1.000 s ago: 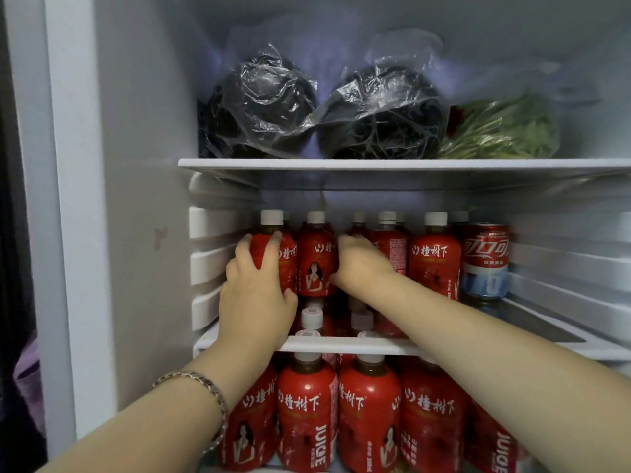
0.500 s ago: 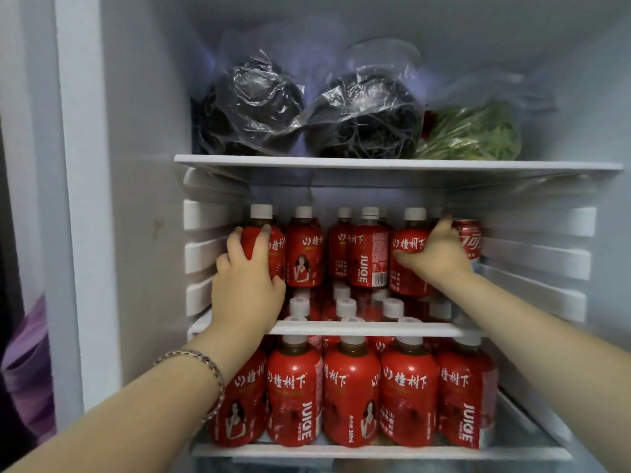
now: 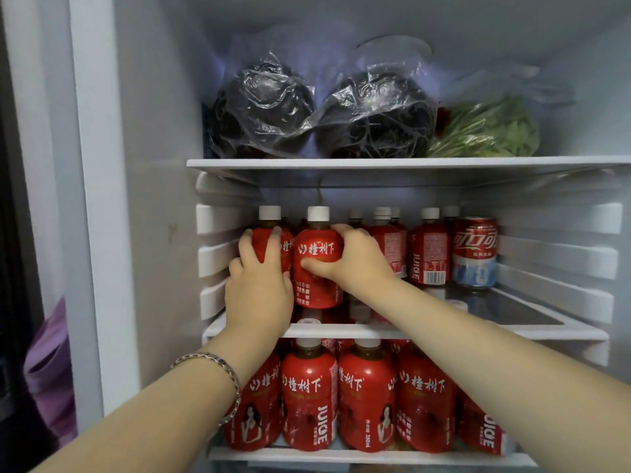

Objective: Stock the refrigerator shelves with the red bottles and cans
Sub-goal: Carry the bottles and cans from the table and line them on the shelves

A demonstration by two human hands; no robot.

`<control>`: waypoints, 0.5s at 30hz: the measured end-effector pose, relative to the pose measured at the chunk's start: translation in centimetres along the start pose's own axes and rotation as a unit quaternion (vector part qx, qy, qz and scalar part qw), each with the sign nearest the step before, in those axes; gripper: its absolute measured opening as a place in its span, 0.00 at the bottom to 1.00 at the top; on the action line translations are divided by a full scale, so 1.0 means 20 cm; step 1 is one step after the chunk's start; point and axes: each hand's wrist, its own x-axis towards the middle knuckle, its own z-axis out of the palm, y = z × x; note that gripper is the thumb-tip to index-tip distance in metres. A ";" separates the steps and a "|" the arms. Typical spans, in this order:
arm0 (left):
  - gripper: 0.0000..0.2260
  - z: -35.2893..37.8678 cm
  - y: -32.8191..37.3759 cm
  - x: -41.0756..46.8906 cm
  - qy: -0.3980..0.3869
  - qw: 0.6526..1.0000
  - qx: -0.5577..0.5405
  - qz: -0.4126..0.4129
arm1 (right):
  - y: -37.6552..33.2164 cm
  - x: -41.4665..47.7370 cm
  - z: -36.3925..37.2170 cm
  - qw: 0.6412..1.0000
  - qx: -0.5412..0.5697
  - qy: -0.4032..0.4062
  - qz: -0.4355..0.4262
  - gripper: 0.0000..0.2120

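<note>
Both hands reach into the fridge at the middle shelf (image 3: 444,332). Left hand (image 3: 257,295), with a bracelet (image 3: 218,363) on its wrist, is wrapped round the left bottle (image 3: 264,240): its fingers curl up the red body to just under the white cap. Right hand (image 3: 358,264) grips the second bottle (image 3: 317,247), just right of the left hand. Its thumb lies across the label on the front and its fingers curl over the bottle's shoulder. This bottle is upright and touches the left bottle. I cannot tell whether it stands on the shelf or is lifted off it.

To the right of the right hand, more red bottles (image 3: 428,254) stand in a row on the same shelf, with others behind them. A red can (image 3: 474,257) stands at the far end of the row. Below the hands, the lower shelf (image 3: 375,456) is packed with red bottles. Above the hands, the top shelf (image 3: 375,162) carries two dark bags (image 3: 263,107) and bagged greens (image 3: 485,131).
</note>
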 end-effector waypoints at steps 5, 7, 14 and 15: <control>0.30 0.00 -0.01 0.00 -0.006 1.000 0.012 0.000 | 0.03 0.04 0.04 0.996 0.062 -0.054 0.041 0.37; 0.30 0.00 0.00 0.00 -0.005 1.000 0.021 -0.002 | 0.04 0.06 0.05 0.986 0.097 -0.110 0.082 0.41; 0.27 0.00 -0.02 0.02 0.061 0.995 0.032 0.072 | 0.08 0.11 0.15 0.979 0.094 -0.145 0.106 0.39; 0.26 -0.01 -0.02 0.03 0.059 0.995 0.014 0.085 | 0.09 0.10 0.15 0.984 0.052 -0.151 0.075 0.31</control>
